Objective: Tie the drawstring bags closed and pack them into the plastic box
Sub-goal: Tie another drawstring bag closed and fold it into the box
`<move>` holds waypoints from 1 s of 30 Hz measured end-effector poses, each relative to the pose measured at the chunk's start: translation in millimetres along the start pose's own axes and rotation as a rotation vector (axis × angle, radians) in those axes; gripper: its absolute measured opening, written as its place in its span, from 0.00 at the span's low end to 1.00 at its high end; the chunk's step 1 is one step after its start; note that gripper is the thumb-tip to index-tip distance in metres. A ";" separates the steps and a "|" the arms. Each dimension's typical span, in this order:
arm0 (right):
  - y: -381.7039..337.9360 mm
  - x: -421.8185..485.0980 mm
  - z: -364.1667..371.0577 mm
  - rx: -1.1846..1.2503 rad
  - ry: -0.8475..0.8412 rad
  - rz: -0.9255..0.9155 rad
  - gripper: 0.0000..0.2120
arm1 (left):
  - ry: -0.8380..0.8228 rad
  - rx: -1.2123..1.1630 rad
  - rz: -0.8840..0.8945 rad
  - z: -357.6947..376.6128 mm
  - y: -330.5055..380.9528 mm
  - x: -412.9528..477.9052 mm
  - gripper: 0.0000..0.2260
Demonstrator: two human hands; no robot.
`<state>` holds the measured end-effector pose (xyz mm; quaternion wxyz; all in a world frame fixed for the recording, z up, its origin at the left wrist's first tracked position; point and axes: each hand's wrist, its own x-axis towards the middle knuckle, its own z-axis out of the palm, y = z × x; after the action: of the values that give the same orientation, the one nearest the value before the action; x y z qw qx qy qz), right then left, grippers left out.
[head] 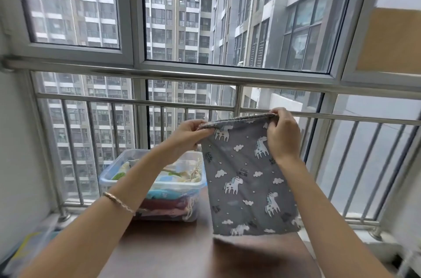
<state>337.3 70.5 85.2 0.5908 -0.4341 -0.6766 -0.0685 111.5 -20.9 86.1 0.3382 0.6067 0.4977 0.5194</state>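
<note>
1. Drawstring bag (248, 177): grey fabric with a white unicorn and cloud print. I see it held up over the table (170, 252), hanging flat with its mouth uppermost. I cannot tell whether its lower edge touches the tabletop.
2. Left hand (189, 133): pinches the left end of the bag's top hem. A bracelet (118, 201) sits on that wrist.
3. Right hand (282, 134): fingers curl over the right end of the same hem and grip it.
4. Plastic box (182, 184): clear and open-topped. It stands on the table to the left of the hanging bag, partly behind the left forearm.
5. Box contents: I read folded fabric bags (168, 200) in several colours, with pale cords showing.
6. Background: a metal railing (159, 72) and a window lie beyond the table.
</note>
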 end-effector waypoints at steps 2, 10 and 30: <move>1.1 0.5 -1.7 0.024 -0.003 -0.023 0.09 | 0.043 -0.007 0.010 -6.3 2.5 -1.3 0.05; 27.3 -17.2 4.7 -0.006 -0.483 -0.081 0.08 | 0.192 0.180 -0.038 -38.6 -24.9 -11.5 0.12; 80.8 -72.4 47.1 1.645 -0.470 1.337 0.08 | 0.335 -0.850 -0.236 -99.5 -88.9 -41.0 0.07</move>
<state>351.0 112.0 -24.7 0.4742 -0.1882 -0.2383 0.8264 -5.7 -46.2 14.7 0.5284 0.2615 0.3541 0.7259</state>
